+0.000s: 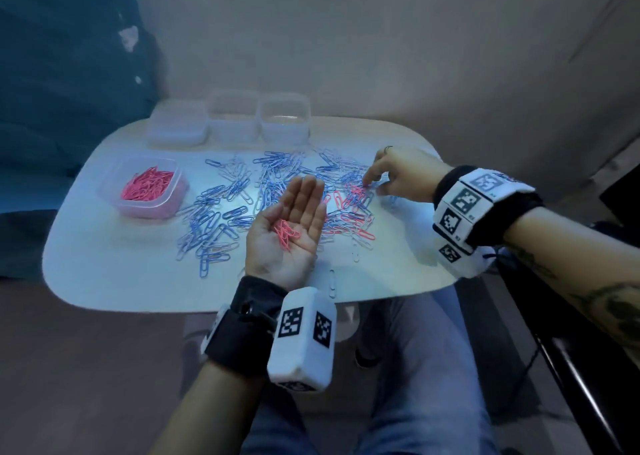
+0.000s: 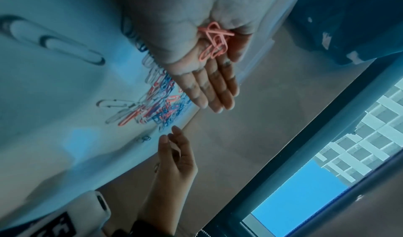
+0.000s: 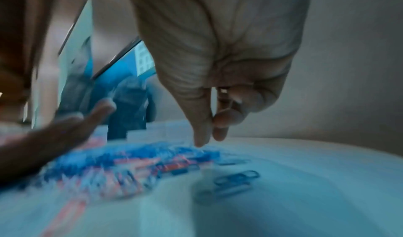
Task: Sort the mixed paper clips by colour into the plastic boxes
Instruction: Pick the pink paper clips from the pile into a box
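Presently, left hand (image 1: 289, 232): palm up, grip released, pink clips (image 1: 285, 235) lying loose on it.
Right hand (image 1: 403, 175): fingertips down among mixed clips (image 1: 273, 191); grip state unclear.
Pink box (image 1: 147, 186): near desk's (image 1: 398, 274) left edge.
Open room: bare desk along the near edge.

White table (image 1: 104, 281), window (image 2: 305, 197), jeans (image 1: 426, 385)

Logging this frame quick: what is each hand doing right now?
Left hand: open, palm up, pink paper clips lying in it.
Right hand: fingers reaching down into the mixed clip pile; whether it pinches one cannot be told.
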A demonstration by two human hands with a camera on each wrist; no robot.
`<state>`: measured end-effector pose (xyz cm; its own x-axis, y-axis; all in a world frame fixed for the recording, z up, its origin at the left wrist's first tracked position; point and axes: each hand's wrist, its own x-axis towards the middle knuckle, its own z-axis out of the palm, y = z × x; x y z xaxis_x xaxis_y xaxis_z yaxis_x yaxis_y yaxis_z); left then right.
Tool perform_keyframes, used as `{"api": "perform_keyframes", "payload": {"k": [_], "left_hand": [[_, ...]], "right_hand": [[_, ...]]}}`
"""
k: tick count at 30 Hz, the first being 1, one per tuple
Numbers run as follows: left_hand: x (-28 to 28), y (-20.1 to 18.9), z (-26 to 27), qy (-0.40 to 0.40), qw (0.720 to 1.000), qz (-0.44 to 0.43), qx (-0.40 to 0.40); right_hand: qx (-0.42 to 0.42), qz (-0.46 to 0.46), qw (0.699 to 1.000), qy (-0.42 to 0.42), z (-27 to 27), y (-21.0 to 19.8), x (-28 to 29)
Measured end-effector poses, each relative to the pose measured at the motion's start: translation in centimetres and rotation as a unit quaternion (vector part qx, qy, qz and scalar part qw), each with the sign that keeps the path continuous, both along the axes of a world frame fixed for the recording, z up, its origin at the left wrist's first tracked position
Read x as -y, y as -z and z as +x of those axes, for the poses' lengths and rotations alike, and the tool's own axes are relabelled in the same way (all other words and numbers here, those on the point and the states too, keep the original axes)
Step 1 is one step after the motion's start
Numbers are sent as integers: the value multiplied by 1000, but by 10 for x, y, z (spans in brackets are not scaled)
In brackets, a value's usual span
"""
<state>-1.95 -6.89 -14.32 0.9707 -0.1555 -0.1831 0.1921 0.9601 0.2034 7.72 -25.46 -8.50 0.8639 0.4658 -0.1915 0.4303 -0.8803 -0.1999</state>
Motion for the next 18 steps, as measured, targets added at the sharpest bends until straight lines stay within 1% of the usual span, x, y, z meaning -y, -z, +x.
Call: {"api": "perform_keyframes", "payload": {"k": [4, 6, 8, 10, 11, 14, 18], "left_hand": [[-2, 3, 1, 3, 1000, -20, 1], [0, 2, 1, 7, 1000, -6, -3], [3, 1, 2, 8, 1000, 14, -13], [5, 0, 2, 8, 998, 41, -42], [6, 0, 3, 5, 998, 47, -50], [6, -1, 2, 9, 997, 51, -56], [6, -1, 2, 19, 999, 33, -32]], "right_hand": [[15, 3, 999, -49, 3, 1, -13], [23, -8, 998, -58, 4, 0, -17], [18, -41, 998, -53, 5, 0, -18], [6, -69, 997, -47, 7, -2, -16], [0, -68, 997, -43, 7, -3, -15], [-20, -23, 999, -32, 4, -5, -14], [-34, -10, 999, -41, 2, -2, -20]]}}
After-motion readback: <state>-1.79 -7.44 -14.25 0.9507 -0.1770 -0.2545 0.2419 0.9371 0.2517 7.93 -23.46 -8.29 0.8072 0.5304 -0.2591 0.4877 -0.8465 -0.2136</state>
